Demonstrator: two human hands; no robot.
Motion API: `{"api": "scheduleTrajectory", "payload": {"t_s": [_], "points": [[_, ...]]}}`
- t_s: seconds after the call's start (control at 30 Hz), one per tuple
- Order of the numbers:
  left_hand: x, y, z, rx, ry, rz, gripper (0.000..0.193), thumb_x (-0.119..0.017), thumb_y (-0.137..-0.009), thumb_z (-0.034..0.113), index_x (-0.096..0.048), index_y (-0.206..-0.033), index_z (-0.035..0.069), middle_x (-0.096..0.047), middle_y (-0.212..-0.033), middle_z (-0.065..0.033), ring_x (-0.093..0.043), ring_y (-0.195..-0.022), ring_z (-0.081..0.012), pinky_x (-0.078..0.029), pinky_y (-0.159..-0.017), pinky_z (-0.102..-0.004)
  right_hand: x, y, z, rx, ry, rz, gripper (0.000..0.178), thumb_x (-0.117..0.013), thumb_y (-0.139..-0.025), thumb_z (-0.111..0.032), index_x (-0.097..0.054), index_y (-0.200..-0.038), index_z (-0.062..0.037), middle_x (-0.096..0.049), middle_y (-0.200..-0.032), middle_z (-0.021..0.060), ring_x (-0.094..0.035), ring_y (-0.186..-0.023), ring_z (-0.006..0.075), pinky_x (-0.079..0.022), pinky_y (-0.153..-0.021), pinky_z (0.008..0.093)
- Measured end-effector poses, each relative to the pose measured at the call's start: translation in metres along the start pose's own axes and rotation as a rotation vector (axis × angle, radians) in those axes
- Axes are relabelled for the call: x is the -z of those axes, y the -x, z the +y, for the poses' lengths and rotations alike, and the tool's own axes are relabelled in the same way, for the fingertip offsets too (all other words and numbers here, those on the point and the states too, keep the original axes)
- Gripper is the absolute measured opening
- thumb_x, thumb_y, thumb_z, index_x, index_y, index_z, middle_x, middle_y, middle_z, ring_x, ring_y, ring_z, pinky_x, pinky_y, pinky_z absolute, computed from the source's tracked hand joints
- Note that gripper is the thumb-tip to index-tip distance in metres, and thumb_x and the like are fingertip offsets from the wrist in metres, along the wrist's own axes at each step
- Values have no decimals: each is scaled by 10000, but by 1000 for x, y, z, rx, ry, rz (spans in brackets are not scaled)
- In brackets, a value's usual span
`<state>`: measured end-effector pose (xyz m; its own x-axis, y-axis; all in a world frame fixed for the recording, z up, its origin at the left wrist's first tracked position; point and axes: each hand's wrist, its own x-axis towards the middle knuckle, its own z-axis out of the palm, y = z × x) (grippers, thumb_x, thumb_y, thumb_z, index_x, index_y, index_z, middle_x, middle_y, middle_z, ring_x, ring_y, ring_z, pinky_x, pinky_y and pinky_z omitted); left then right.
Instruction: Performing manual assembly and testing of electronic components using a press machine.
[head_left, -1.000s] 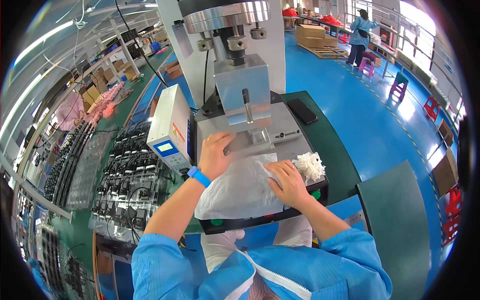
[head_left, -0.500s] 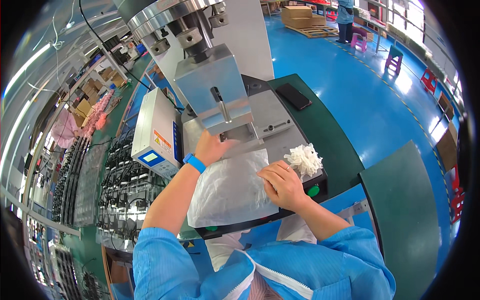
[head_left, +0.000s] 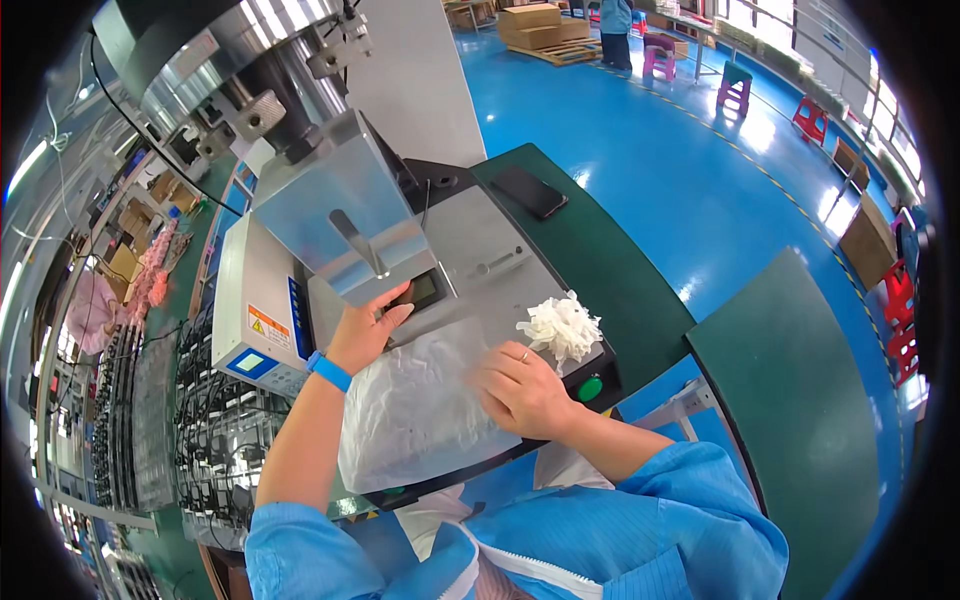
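Observation:
My left hand [head_left: 368, 330] reaches beneath the metal block [head_left: 335, 215] of a press-like machine. Its index finger and thumb are stretched out and apart, beside a dark rectangular piece [head_left: 424, 290] set in the metal fixture. The block hides part of the fixture and possibly some fingers. Over the right side of a crinkled translucent plastic sheet or bag [head_left: 415, 410], my right hand [head_left: 525, 393] is closed with its fingers curled. The fingertips are smeared, so anything between them cannot be made out. A heap of white scraps [head_left: 565, 328] lies just beyond this hand.
On the left stands a white control box [head_left: 262, 300] with a small screen. A green button [head_left: 591, 388] sits at the machine base's right front corner. A black phone [head_left: 530, 191] rests on the green table [head_left: 620, 270]. Cables and black parts crowd the left bench.
The whole view has swung, shifting the machine leftward. My left thumb and index finger now show apart, with the dark piece visible beside them. My right hand remains closed over the plastic.

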<state>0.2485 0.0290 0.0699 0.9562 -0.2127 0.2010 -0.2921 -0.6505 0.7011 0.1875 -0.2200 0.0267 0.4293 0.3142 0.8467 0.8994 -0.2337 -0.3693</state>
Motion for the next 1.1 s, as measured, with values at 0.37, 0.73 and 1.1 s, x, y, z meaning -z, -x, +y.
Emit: {"api": "scheduleTrajectory", "payload": {"t_s": [0.37,0.73,1.1], "points": [[-5,-4,13,70,-237,-14,402,-602,-863,244,-600,-1219,57,-673,-1069,-119,-607,-899,-307,-440,-868,-372,-4,-15,-7,-101,296,-219,284,-599,-727,-52,-607,-1011,-49,-543,-1152,91,-497,-1061,282,-399,-950,392],[12,51,2,-127,-181,545,393,-579,-906,204,-542,-1242,2,-588,-1225,-123,-566,-1068,-261,-439,-911,-346,-35,-46,18,-78,-49,-315,428,-544,-750,-57,-539,-1177,-19,-485,-1225,159,-459,-1071,347,-362,-969,418],[0,184,5,24,-104,552,434,-656,-826,152,-539,-1218,7,-562,-1215,-150,-530,-1107,-304,-410,-970,-363,19,-83,78,-371,565,-321,413,-647,-743,-142,-608,-1147,-64,-426,-1393,73,-427,-1189,324,-389,-977,422]]}}
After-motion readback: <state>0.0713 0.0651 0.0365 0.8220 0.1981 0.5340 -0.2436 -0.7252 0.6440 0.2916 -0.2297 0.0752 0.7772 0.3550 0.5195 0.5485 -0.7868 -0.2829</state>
